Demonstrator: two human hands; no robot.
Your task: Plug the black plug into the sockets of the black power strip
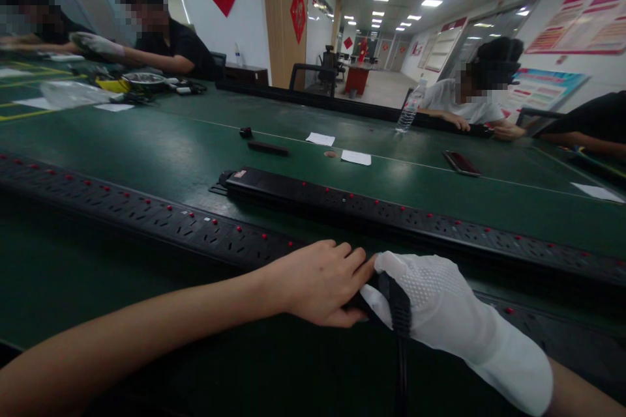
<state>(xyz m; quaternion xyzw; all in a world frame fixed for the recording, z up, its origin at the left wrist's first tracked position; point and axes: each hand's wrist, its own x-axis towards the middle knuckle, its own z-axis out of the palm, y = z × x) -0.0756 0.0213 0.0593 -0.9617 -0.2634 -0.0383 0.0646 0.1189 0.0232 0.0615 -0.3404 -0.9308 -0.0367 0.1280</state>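
Note:
A long black power strip (215, 234) with red lights beside its sockets lies across the near part of the table. My bare left hand (325, 283) is closed over it near the middle, fingers on top and thumb at the near edge. Against its fingertips is my right hand (430, 296) in a white dotted glove, closed around a black power plug (395, 303). The plug's cord (402, 371) hangs down toward me. The glove hides whether the plug sits in a socket. Just beyond, a second black power strip (362, 206) lies roughly parallel.
The green table (147, 137) bears white paper slips (356, 158), a small black bar (268, 148), a phone (460, 163) and a water bottle (408, 111). Co-workers sit across at both sides. At far left lie a plastic bag (73, 94) and cluttered parts.

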